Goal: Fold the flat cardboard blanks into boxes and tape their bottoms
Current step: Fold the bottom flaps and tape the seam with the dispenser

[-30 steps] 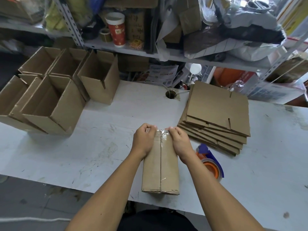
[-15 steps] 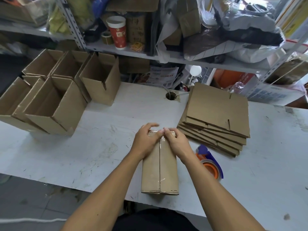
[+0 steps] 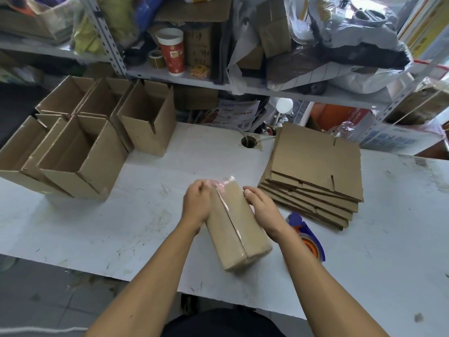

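Left hand (image 3: 196,205) curls round the far end of the taped box (image 3: 237,224), right hand (image 3: 261,207) lies flatter against its other side, the box tilted just beside the tape dispenser (image 3: 307,235).

Bright daylight from upper right; edges bowed, hands motion-blurred.

Left hand (image 3: 196,207) curled, right hand (image 3: 262,207) flatter.
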